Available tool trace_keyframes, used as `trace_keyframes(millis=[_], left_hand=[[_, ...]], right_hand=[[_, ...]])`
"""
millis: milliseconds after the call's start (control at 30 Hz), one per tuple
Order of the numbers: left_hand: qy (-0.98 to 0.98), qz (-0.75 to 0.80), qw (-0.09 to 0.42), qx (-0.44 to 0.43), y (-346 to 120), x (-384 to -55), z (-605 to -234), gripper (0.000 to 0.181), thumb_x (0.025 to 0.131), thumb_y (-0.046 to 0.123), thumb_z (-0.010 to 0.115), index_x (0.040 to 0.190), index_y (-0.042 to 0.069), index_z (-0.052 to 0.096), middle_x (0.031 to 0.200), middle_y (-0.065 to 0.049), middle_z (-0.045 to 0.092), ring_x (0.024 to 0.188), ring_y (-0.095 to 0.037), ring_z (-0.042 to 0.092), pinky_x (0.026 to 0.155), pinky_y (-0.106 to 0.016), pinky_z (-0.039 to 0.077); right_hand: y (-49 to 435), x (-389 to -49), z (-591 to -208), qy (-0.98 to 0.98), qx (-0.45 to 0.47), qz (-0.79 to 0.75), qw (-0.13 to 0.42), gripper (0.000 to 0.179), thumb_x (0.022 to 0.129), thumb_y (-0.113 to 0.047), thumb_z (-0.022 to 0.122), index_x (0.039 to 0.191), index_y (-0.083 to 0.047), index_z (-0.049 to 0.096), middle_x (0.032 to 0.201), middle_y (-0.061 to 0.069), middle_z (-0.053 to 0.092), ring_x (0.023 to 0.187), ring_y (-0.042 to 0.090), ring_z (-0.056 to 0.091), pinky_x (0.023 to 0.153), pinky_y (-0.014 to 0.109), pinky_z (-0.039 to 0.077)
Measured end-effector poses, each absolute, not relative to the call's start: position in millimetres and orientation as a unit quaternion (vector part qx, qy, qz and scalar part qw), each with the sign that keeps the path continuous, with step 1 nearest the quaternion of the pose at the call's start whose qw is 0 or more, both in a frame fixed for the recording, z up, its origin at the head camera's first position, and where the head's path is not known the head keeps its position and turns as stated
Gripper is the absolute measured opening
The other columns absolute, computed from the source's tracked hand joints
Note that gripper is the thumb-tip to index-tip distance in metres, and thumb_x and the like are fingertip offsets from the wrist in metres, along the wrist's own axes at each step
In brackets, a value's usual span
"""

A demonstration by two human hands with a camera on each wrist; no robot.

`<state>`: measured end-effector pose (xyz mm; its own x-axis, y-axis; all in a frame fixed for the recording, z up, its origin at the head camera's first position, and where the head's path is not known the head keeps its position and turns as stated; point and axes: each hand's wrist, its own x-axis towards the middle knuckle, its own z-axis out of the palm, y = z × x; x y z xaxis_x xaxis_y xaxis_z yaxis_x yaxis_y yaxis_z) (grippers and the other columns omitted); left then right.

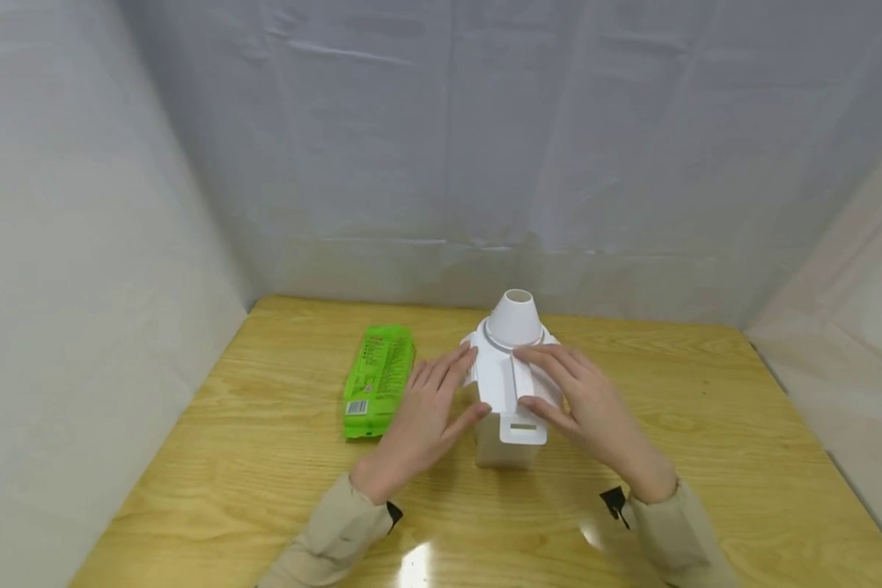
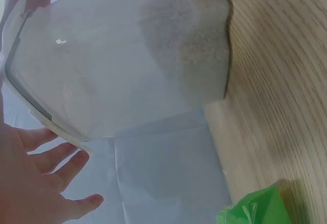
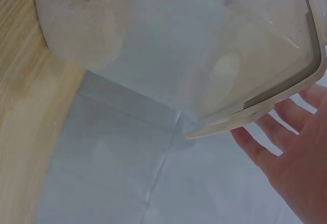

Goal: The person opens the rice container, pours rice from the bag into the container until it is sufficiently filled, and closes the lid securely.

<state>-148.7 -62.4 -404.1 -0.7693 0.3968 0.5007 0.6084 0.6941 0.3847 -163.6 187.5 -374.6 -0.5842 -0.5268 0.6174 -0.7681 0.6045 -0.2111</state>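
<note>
A translucent container [image 2: 127, 55] with pale grainy contents at its base stands upright on the table. On top sits a white lid [image 1: 494, 371] with a front tab, and a white cone-shaped cup [image 1: 516, 320] rises from the lid's far end. My left hand [image 1: 429, 408] rests along the lid's left edge, its fingers extended. From the opposite side, my right hand [image 1: 584, 400] touches the lid with fingers and thumb spread, near a raised strip along its middle. In both wrist views fingertips lie under or against the lid's rim; the thumbs' contact is partly hidden there.
Left of the container, a green printed packet [image 1: 378, 380] lies flat on the wooden table [image 1: 265, 441], close to my left hand. Pale sheeting [image 1: 441, 163] hangs behind the table and at both sides.
</note>
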Motion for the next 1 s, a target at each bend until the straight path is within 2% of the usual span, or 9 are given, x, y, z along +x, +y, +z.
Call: trace_keyframes(millis=[200, 333, 533, 1000], left_hand=[[-0.908, -0.268, 0.174, -0.27, -61.4, -146.3, -405.5, 0.092, 0.096, 0.075, 0.013, 0.159, 0.01, 0.031, 0.163, -0.01, 0.033, 0.146, -0.034, 0.036, 0.118, -0.063, 0.023], [-0.905, -0.272, 0.182, -0.271, -61.5, -146.3, -406.5, 0.091, 0.097, 0.075, 0.015, 0.158, 0.01, 0.032, 0.162, -0.011, 0.034, 0.145, -0.034, 0.038, 0.118, -0.064, 0.023], [-0.902, -0.28, 0.187, -0.268, -61.3, -147.3, -406.9, 0.091, 0.097, 0.075, 0.016, 0.158, 0.01, 0.033, 0.162, -0.01, 0.035, 0.145, -0.034, 0.038, 0.118, -0.064, 0.024], [-0.897, -0.279, 0.201, -0.276, -60.1, -151.7, -410.5, 0.09, 0.097, 0.074, 0.018, 0.158, 0.01, 0.033, 0.162, -0.01, 0.035, 0.144, -0.033, 0.039, 0.117, -0.062, 0.028]], right_hand=[[187.2, -164.9, -376.1, -0.852, 0.386, 0.252, 0.25, 0.067, 0.096, -0.063, 0.054, 0.14, -0.012, 0.059, 0.134, 0.005, 0.062, 0.124, 0.026, 0.056, 0.103, 0.046, 0.047], [185.9, -166.0, -376.9, -0.846, 0.389, 0.249, 0.268, 0.068, 0.096, -0.064, 0.052, 0.136, -0.01, 0.062, 0.13, 0.005, 0.065, 0.122, 0.026, 0.055, 0.102, 0.045, 0.047], [184.4, -168.5, -378.4, -0.832, 0.398, 0.249, 0.296, 0.066, 0.097, -0.062, 0.052, 0.133, -0.008, 0.064, 0.127, 0.008, 0.067, 0.117, 0.029, 0.056, 0.094, 0.048, 0.052], [184.6, -169.0, -381.1, -0.825, 0.404, 0.246, 0.309, 0.064, 0.098, -0.06, 0.052, 0.132, -0.007, 0.064, 0.129, 0.01, 0.066, 0.113, 0.03, 0.056, 0.087, 0.046, 0.053]])
